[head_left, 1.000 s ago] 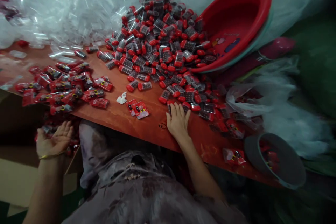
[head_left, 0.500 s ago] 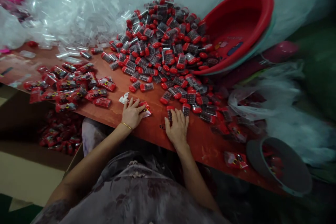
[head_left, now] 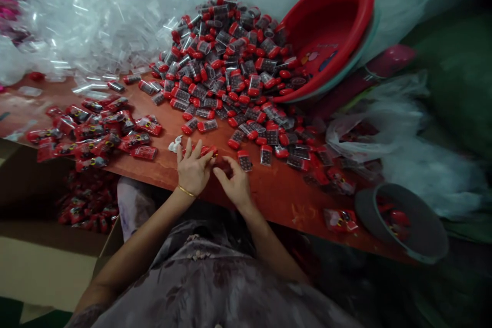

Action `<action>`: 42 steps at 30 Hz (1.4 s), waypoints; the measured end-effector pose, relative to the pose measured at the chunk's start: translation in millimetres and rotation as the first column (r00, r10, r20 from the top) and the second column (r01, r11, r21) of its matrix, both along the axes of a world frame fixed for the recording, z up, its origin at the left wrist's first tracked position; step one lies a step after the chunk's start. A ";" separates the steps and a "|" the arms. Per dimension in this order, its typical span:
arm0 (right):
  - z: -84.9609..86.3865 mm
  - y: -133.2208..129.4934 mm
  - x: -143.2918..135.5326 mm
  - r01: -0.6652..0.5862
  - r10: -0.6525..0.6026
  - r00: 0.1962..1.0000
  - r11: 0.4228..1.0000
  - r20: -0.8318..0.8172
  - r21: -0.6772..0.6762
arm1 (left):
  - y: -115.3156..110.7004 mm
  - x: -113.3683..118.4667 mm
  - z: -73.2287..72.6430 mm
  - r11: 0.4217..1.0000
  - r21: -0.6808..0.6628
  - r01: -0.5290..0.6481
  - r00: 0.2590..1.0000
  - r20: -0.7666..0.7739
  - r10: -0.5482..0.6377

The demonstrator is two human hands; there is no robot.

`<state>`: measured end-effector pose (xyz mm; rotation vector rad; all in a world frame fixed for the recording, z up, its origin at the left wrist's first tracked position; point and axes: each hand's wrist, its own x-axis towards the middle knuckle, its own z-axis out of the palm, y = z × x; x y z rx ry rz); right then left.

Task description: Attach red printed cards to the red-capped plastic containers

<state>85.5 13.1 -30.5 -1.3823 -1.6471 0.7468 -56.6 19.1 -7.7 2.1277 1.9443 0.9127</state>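
My left hand (head_left: 194, 171) lies flat with its fingers spread, on a small red printed packet (head_left: 207, 150) that is partly hidden under them. To its right, my right hand (head_left: 237, 184) is held low over the table, thumb and forefinger apart and curved, with nothing visible between them. Just beyond it lie a clear red-capped container with dark contents (head_left: 244, 160) and another such container (head_left: 265, 155). A crumpled white scrap (head_left: 176, 144) sits by my left fingertips.
A big heap of red-capped containers (head_left: 230, 61) rises behind my hands, against a tilted red basin (head_left: 326, 25). Filled red packets (head_left: 92, 133) lie on the left, above an open carton (head_left: 46, 246). Clear plastic tubes (head_left: 88, 25) pile up behind. A grey bowl (head_left: 426, 233) stands at right.
My right hand has left the two containers near the table edge and moved left towards my left hand. My left hand stays on the red packet. The whole view has shifted slightly.
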 end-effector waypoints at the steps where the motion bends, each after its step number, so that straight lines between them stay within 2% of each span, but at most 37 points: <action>1: 1.4 2.8 -7.3 -0.014 0.011 0.997 0.999 -0.078 -0.045 | -1.6 1.9 3.6 1.000 0.007 0.009 0.999 0.033 -0.009; 3: 2.5 8.1 -16.5 -0.015 -0.003 0.978 0.996 -0.209 -0.088 | -3.5 4.5 7.9 1.000 0.007 -0.009 0.986 0.168 0.008; 5: 2.3 10.3 -18.6 -0.002 -0.033 0.949 0.994 -0.315 -0.109 | -4.1 5.8 8.4 0.997 -0.058 -0.053 0.903 0.422 0.073; 6: 2.1 9.8 -17.8 0.007 -0.048 0.935 0.993 -0.352 -0.116 | -4.0 6.6 7.6 0.991 -0.124 -0.047 0.810 0.576 0.110; 8: 2.2 6.3 -14.6 0.011 -0.051 0.926 0.994 -0.374 -0.107 | -3.8 9.3 5.6 0.963 -0.260 0.067 0.539 0.822 0.185; 10: 2.9 1.5 -11.7 0.000 -0.024 0.943 0.997 -0.332 -0.073 | -4.4 13.8 4.7 0.928 -0.321 0.190 0.276 0.924 0.263; 11: 3.4 -0.6 -11.0 0.004 -0.020 0.954 0.998 -0.298 -0.055 | -5.2 16.6 5.0 0.916 -0.336 0.221 0.181 0.937 0.300; 13: 3.8 -3.3 -10.9 0.033 -0.040 0.972 0.999 -0.230 -0.032 | -7.6 21.9 6.6 0.899 -0.377 0.223 0.055 0.926 0.375; 15: 3.5 -3.6 -11.9 0.060 -0.062 0.981 0.998 -0.183 -0.015 | -10.2 25.5 8.5 0.875 -0.428 0.224 -0.026 0.895 0.445; 18: 3.0 -1.3 -12.4 0.025 -0.025 0.992 1.000 -0.125 0.001 | -12.1 25.3 9.8 0.832 -0.483 0.272 -0.088 0.849 0.521; 21: 4.0 2.0 -5.7 -0.034 0.035 0.999 0.999 -0.027 0.030 | -9.1 19.8 10.0 0.821 -0.492 0.289 -0.097 0.838 0.537; 23: 4.3 4.5 4.4 -0.016 0.007 0.994 0.997 0.113 0.079 | -5.2 15.3 10.6 0.834 -0.492 0.252 -0.108 0.842 0.529; 24: 3.7 5.9 10.8 0.028 -0.049 0.976 0.995 0.212 0.100 | -3.3 13.3 11.2 0.837 -0.492 0.238 -0.116 0.841 0.528; 25: 2.4 7.3 17.7 0.093 -0.126 0.939 0.989 0.321 0.115 | -1.7 11.8 12.1 0.836 -0.495 0.238 -0.126 0.837 0.532; 27: -1.9 9.6 30.9 0.227 -0.257 0.814 0.966 0.520 0.123 | -0.3 10.3 14.1 0.822 -0.502 0.268 -0.138 0.825 0.549; 29: -7.3 10.3 41.2 0.297 -0.294 0.707 0.949 0.644 0.107 | -1.3 10.9 15.9 0.805 -0.507 0.308 -0.144 0.812 0.566; 31: -11.6 9.4 47.7 0.304 -0.283 0.665 0.948 0.691 0.095 | -3.9 12.8 16.5 0.794 -0.511 0.331 -0.146 0.803 0.578; 34: -14.9 7.2 53.3 0.289 -0.273 0.695 0.953 0.665 0.089 | -8.1 14.4 15.5 0.786 -0.524 0.328 -0.139 0.796 0.588; 37: -16.3 4.3 59.1 0.227 -0.212 0.824 0.973 0.525 0.036 | -10.5 12.1 14.3 0.787 -0.524 0.325 -0.136 0.798 0.588; 40: -15.5 -3.8 65.1 0.138 -0.119 0.963 0.988 0.240 -0.065 | -11.7 8.3 14.4 0.792 -0.522 0.316 -0.127 0.804 0.581; 42: -10.9 -13.6 67.6 0.071 -0.070 0.997 0.991 0.013 -0.117 | -12.2 7.1 14.6 0.795 -0.523 0.306 -0.116 0.809 0.577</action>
